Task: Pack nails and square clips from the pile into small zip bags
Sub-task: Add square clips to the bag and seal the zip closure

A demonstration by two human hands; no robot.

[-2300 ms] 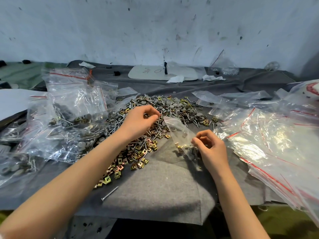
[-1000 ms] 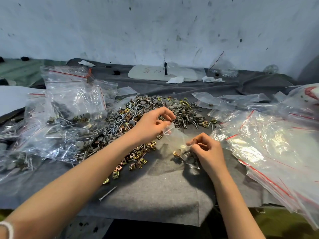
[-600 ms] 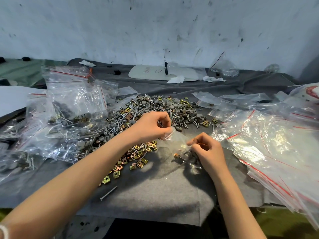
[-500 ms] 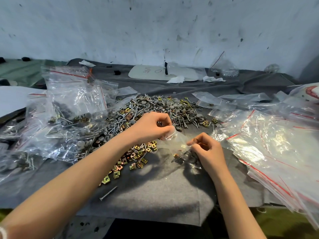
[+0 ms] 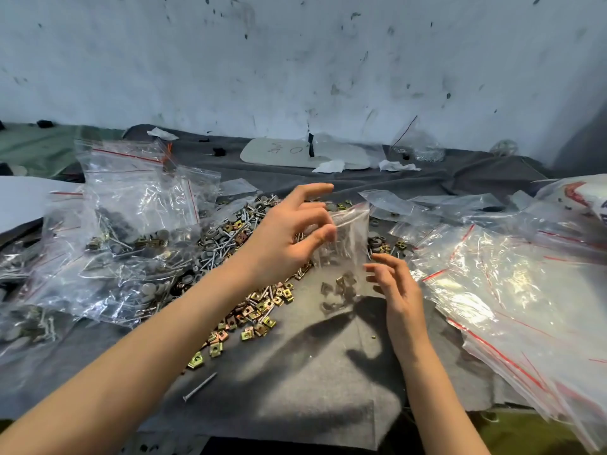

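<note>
A small clear zip bag (image 5: pixel 346 247) hangs upright above the grey felt, with several brass square clips in its bottom. My left hand (image 5: pixel 285 234) pinches the bag's upper left edge between thumb and fingers, its index finger stretched out. My right hand (image 5: pixel 395 285) hovers just right of the bag's lower part with fingers spread, holding nothing. The pile of nails and grey washers (image 5: pixel 223 238) lies behind my left wrist. A trail of square clips (image 5: pixel 256 311) runs under my left forearm.
Filled zip bags (image 5: pixel 138 205) are heaped on the left. A spread of empty red-striped zip bags (image 5: pixel 509 290) covers the right side. One loose nail (image 5: pixel 200 385) lies near the front of the grey felt (image 5: pixel 295 405). A white board (image 5: pixel 305 152) rests at the back.
My left hand has lifted the bag upright off the felt, and the clips have dropped to its bottom. My right hand has let go of the bag and opened.
</note>
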